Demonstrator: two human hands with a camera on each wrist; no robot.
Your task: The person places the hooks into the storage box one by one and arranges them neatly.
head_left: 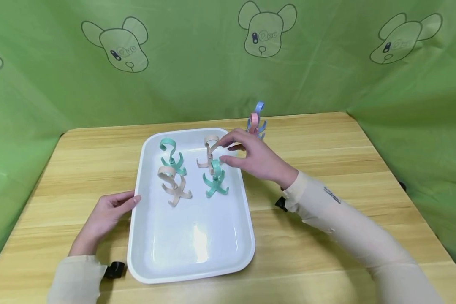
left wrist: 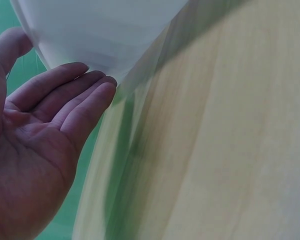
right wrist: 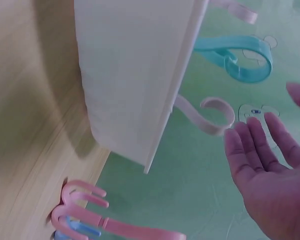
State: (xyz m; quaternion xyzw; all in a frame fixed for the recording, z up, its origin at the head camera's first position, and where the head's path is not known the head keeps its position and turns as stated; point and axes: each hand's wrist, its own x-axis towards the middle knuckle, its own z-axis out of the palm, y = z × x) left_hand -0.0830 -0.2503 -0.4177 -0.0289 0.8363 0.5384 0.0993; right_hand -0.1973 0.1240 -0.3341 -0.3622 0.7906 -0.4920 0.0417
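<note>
My left hand (head_left: 108, 213) holds the left rim of a white tray (head_left: 190, 270). Its thumb lies over the edge, and its fingers reach the outer wall in the left wrist view. Over the tray's far right part is my right hand (head_left: 256, 156), fingers and thumb apart with nothing between them. Its fingertips are right by the curled top of a beige rotating hanger hook (head_left: 211, 140). A green hanger hook (head_left: 215, 185) stands just below the thumb. On the tray's left side are another green hanger hook (head_left: 171, 160) and another beige hanger hook (head_left: 176, 190).
Behind my right hand, a pink hanger hook (head_left: 253, 120) and a blue hanger hook (head_left: 260, 107) stand on the wooden table (head_left: 319, 143), outside the tray. Green cloth (head_left: 197, 76) with printed bear heads hangs behind the table.
</note>
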